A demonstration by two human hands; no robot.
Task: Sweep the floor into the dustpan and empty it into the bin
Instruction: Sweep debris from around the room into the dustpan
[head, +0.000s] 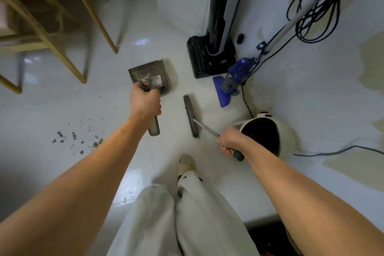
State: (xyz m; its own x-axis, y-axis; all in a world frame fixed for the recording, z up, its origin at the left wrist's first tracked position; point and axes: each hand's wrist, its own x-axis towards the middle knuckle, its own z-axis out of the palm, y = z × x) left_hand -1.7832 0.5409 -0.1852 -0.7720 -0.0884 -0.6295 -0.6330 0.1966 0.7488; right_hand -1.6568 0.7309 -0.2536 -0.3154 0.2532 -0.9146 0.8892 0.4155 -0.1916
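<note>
The left hand (145,101) is clamped round the handle of the grey dustpan (150,75), which it holds with the pan ahead of the knuckles, already carrying a small heap of dust and a pale scrap; the right hand (229,142) is curled round the dark grip of the hand brush (192,116), whose bristle head lies between the two hands, nearer the right; the bin (264,133), a pale round one with a dark open mouth, sits just beyond the right hand, against its wrist side; a loose scatter of debris (76,139) lies on the white floor (207,172) well out to the left of the left forearm, and a few more flecks sit near the person's trousers below that arm, so the sweeping looks unfinished. The chief risk, as I judge it, is the carry across to the bin; if the left hand lets the pan's open lip dip, the load slides off onto swept floor. The bin's mouth is crowded by the right hand and brush, so a hurried tip could strike the rim and shed dust outside. Beyond the right hand stand a black upright vacuum (218,23) and a blue steam mop (236,75) with trailing cords; a wide swing of the brush could snag them or knock the mop over.
</note>
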